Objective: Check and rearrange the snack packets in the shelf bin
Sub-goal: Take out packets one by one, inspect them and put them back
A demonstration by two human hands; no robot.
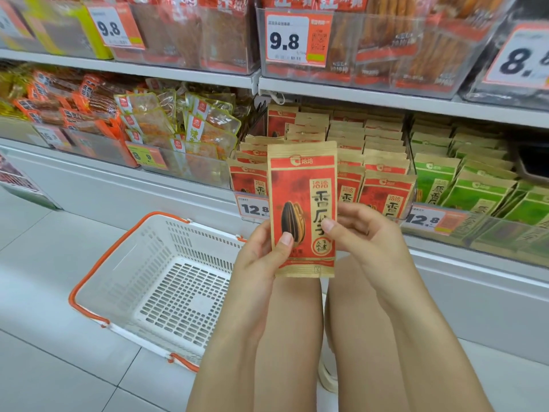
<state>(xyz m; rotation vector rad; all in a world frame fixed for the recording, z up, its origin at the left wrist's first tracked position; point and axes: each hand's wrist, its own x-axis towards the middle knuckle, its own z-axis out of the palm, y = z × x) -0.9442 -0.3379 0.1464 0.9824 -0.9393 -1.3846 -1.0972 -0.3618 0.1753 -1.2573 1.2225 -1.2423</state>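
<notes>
Head view. You hold one red sunflower-seed packet (303, 209) upright in front of the shelf bin (323, 200), its printed face toward you. Your left hand (261, 254) grips the packet's lower left edge, thumb pressed flat on the front and the other fingers curled behind. Your right hand (359, 230) pinches the packet's right edge at mid height, thumb on the front, fingers curled behind the packet. The packet is raised clear of the bin and hides part of the front row.

The bin holds rows of matching red packets (383, 191) standing upright, with a price tag (252, 208) reading 12.8 on its front lip. Just to the right, a neighbouring bin holds green packets (475, 194) of the same shape, leaning slightly. To the left, clear pouches with yellow-green edges (205, 126) lie stacked in another bin.

On the tiled floor (44, 292) to your lower left stands a white shopping basket (142, 281) with orange handles. Your bare knees (297, 322) show below the packet.
</notes>
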